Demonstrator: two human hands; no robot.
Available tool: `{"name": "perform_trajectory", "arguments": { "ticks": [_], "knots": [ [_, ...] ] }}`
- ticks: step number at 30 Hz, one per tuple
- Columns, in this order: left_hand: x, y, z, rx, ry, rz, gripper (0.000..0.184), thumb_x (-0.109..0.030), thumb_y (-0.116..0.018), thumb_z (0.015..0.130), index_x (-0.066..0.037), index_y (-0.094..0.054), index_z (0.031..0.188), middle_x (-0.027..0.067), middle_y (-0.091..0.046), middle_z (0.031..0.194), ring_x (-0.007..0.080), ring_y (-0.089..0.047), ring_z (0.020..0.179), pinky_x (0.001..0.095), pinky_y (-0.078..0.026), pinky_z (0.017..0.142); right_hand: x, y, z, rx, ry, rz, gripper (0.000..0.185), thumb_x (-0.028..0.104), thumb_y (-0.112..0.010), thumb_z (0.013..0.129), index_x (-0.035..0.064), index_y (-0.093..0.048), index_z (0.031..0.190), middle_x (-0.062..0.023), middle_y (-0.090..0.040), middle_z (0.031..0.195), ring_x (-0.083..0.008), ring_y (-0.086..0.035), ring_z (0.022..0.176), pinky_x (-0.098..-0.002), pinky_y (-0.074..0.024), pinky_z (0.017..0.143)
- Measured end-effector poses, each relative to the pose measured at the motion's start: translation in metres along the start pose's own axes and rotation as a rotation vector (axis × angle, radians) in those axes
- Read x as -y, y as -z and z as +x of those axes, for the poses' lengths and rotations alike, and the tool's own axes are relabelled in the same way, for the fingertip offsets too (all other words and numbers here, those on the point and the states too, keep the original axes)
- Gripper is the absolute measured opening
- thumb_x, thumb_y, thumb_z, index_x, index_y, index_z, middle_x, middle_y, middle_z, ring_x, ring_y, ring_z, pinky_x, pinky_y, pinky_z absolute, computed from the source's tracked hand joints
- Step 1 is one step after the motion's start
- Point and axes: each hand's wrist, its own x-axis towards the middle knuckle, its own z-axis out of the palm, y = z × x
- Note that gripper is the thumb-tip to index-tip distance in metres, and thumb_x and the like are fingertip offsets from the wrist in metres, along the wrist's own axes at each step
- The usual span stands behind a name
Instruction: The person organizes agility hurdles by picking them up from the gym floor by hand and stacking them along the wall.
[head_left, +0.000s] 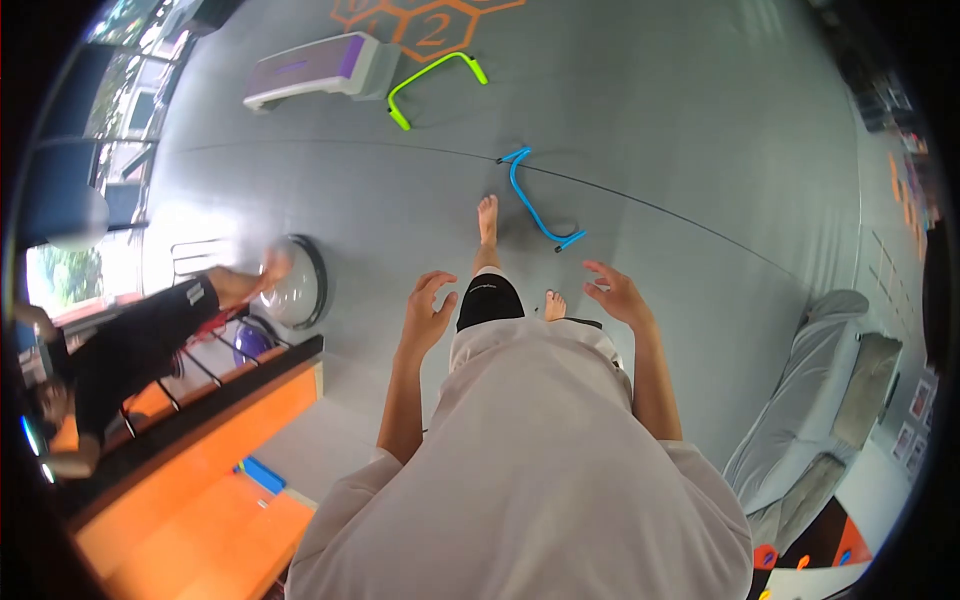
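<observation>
My left hand [432,303] hangs in the air at the left of my body, fingers loosely curved and apart, holding nothing. On the other side, my right hand [615,296] is also raised with its fingers spread and nothing in it. In front of my feet a blue low hurdle [531,205] lies on the grey floor, nearest to my right hand but apart from it. A yellow-green hurdle [420,77] is farther ahead. One bare foot [487,215] is stretched forward beside the blue hurdle; the other foot [555,304] is farther back.
A grey and purple step platform [312,70] lies ahead left. At left, another person in dark clothes [130,350] is near a balance dome [297,283] and an orange structure [210,440]. A grey sofa [800,400] is at right. A dark line [640,195] crosses the floor.
</observation>
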Motion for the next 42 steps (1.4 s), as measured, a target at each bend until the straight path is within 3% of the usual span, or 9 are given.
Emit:
{"name": "perform_trajectory", "arguments": {
  "ticks": [6, 13, 18, 21, 29, 35, 39, 41, 42],
  "knots": [
    [0.040, 0.035, 0.163, 0.165, -0.164, 0.093, 0.022, -0.011, -0.064, 0.090, -0.005, -0.066, 0.112, 0.0123, -0.065, 0.115, 0.0327, -0.062, 0.109, 0.0419, -0.050, 0.090, 0.022, 0.002, 0.078, -0.185, -0.150, 0.172, 0.042, 0.023, -0.067, 0.092, 0.0113, -0.060, 0.131, -0.0116, -0.065, 0.128, -0.0241, -0.068, 0.103, -0.0357, -0.0509, 0.093],
    [0.044, 0.067, 0.292, 0.395, -0.020, 0.080, 0.023, -0.014, -0.063, 0.091, -0.005, -0.067, 0.112, 0.0137, -0.067, 0.111, 0.0309, -0.065, 0.102, 0.0414, -0.051, 0.088, 0.084, 0.019, 0.116, -0.250, -0.311, 0.233, 0.036, 0.018, -0.064, 0.094, 0.0105, -0.063, 0.129, -0.0074, -0.067, 0.124, -0.0208, -0.068, 0.103, -0.0345, -0.0518, 0.090],
    [0.049, 0.064, 0.347, 0.501, -0.059, 0.111, 0.024, -0.015, -0.065, 0.090, -0.004, -0.066, 0.112, 0.0120, -0.068, 0.108, 0.0268, -0.066, 0.098, 0.0380, -0.053, 0.080, 0.102, 0.017, 0.127, -0.310, -0.417, 0.288, 0.034, 0.017, -0.064, 0.094, 0.0105, -0.063, 0.127, -0.0046, -0.068, 0.122, -0.0201, -0.067, 0.104, -0.0336, -0.0516, 0.091],
    [0.043, 0.057, 0.376, 0.475, -0.095, 0.130, 0.023, -0.015, -0.064, 0.091, -0.004, -0.067, 0.111, 0.0135, -0.067, 0.109, 0.0301, -0.065, 0.103, 0.0402, -0.051, 0.088, 0.118, 0.017, 0.141, -0.299, -0.421, 0.312, 0.032, 0.017, -0.064, 0.094, 0.0095, -0.064, 0.126, -0.0043, -0.068, 0.122, -0.0201, -0.066, 0.106, -0.0339, -0.0517, 0.091],
    [0.023, 0.037, 0.408, 0.556, -0.073, 0.152, 0.024, -0.014, -0.065, 0.090, -0.005, -0.067, 0.112, 0.0123, -0.068, 0.106, 0.0258, -0.065, 0.097, 0.0378, -0.051, 0.083, 0.106, 0.037, 0.172, -0.329, -0.406, 0.378, 0.031, 0.017, -0.062, 0.095, 0.0074, -0.064, 0.125, -0.0071, -0.069, 0.120, -0.0211, -0.067, 0.105, -0.0350, -0.0523, 0.090],
    [0.056, -0.028, 0.433, 0.685, 0.055, 0.192, 0.024, -0.015, -0.065, 0.089, -0.004, -0.068, 0.110, 0.0136, -0.069, 0.107, 0.0289, -0.067, 0.103, 0.0389, -0.052, 0.090, -0.011, 0.036, 0.237, -0.192, -0.536, 0.405, 0.035, 0.021, -0.065, 0.092, 0.0082, -0.065, 0.124, -0.0079, -0.070, 0.118, -0.0210, -0.068, 0.102, -0.0338, -0.0528, 0.088],
    [0.142, -0.126, 0.473, 0.717, 0.274, 0.170, 0.026, -0.018, -0.066, 0.089, -0.004, -0.068, 0.111, 0.0143, -0.069, 0.110, 0.0275, -0.067, 0.105, 0.0387, -0.052, 0.092, -0.169, 0.022, 0.329, -0.066, -0.681, 0.311, 0.034, 0.025, -0.066, 0.090, 0.0116, -0.066, 0.121, -0.0075, -0.071, 0.116, -0.0232, -0.068, 0.102, -0.0350, -0.0524, 0.089],
    [0.212, -0.183, 0.499, 0.693, 0.262, 0.219, 0.028, -0.021, -0.067, 0.089, -0.006, -0.069, 0.112, 0.0137, -0.069, 0.114, 0.0269, -0.067, 0.106, 0.0386, -0.051, 0.092, -0.275, 0.008, 0.376, -0.127, -0.616, 0.053, 0.031, 0.029, -0.064, 0.091, 0.0130, -0.066, 0.117, -0.0079, -0.071, 0.112, -0.0256, -0.067, 0.103, -0.0376, -0.0520, 0.089],
    [0.248, -0.210, 0.514, 0.687, 0.257, 0.243, 0.029, -0.022, -0.067, 0.088, -0.006, -0.069, 0.112, 0.0134, -0.069, 0.116, 0.0267, -0.067, 0.107, 0.0386, -0.051, 0.093, -0.329, 0.002, 0.403, -0.145, -0.668, 0.088, 0.030, 0.033, -0.063, 0.091, 0.0147, -0.066, 0.115, -0.0095, -0.071, 0.110, -0.0270, -0.067, 0.104, -0.0392, -0.0518, 0.090]
  ]
}}
